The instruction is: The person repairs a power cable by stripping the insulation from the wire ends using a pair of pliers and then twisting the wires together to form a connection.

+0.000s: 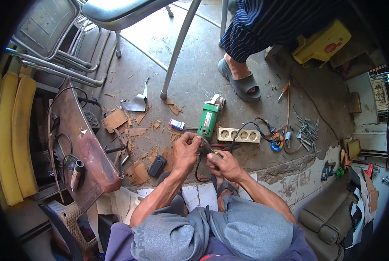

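Note:
My right hand (225,165) is closed around a slim dark hand tool (208,145) with yellow on its handle; I cannot make out its exact kind. The tool's tip points up and left to my left hand (186,150), whose finger and thumb pinch together. Whatever they hold is too small to name. Just beyond my fingertips a green angle grinder (208,118) lies on the floor, its metal head pointing away. To its right sits a cream power strip (238,135) with several sockets, and a black cable (235,141) crosses over it.
Torn brown scraps (116,119) and a black oblong case (157,166) lie at left. A small blue-and-white box (176,124) sits by the grinder. Screws and bolts (307,132), a disc (277,142) and an orange-handled screwdriver (284,92) lie right. Ahead stand a chair (120,11) and another person's sandaled foot (242,82).

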Action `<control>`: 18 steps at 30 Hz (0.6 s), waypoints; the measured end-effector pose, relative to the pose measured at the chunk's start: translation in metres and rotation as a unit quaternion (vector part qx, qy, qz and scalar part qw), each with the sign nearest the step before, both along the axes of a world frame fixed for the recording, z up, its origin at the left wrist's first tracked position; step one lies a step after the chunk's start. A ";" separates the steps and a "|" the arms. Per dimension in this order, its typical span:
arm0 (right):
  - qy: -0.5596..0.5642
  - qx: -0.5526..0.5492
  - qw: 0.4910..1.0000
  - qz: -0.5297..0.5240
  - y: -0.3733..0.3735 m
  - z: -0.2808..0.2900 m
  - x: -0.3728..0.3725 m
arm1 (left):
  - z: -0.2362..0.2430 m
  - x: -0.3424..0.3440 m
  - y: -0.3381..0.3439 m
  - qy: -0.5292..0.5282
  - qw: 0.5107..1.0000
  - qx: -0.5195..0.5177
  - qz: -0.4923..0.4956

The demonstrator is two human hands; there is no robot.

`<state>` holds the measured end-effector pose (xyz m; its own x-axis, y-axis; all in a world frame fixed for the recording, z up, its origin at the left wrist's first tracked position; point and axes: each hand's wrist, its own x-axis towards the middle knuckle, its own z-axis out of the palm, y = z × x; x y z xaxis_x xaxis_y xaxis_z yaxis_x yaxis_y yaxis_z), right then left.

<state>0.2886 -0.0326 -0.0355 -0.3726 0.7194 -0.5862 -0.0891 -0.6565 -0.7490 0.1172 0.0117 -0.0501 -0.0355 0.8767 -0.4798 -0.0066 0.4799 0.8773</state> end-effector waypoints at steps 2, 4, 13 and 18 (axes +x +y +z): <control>0.101 -0.087 0.991 -0.020 0.004 0.006 0.004 | -0.004 -0.002 0.000 0.006 1.000 0.000 -0.007; -0.145 0.152 0.977 0.035 0.003 -0.012 0.003 | -0.013 -0.002 0.000 0.011 1.000 -0.006 -0.009; -0.484 0.502 0.712 0.085 -0.001 -0.006 -0.005 | 0.019 0.009 0.007 0.131 0.991 0.006 -0.025; -0.055 0.016 0.998 0.030 0.004 -0.014 0.002 | 0.000 0.002 0.004 0.041 0.999 -0.002 -0.024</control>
<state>0.2907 -0.0281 -0.0497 -0.3494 0.7164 -0.6039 0.0337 -0.6345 -0.7722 0.1192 0.0156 -0.0505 -0.0336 0.8759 -0.4813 0.0877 0.4823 0.8716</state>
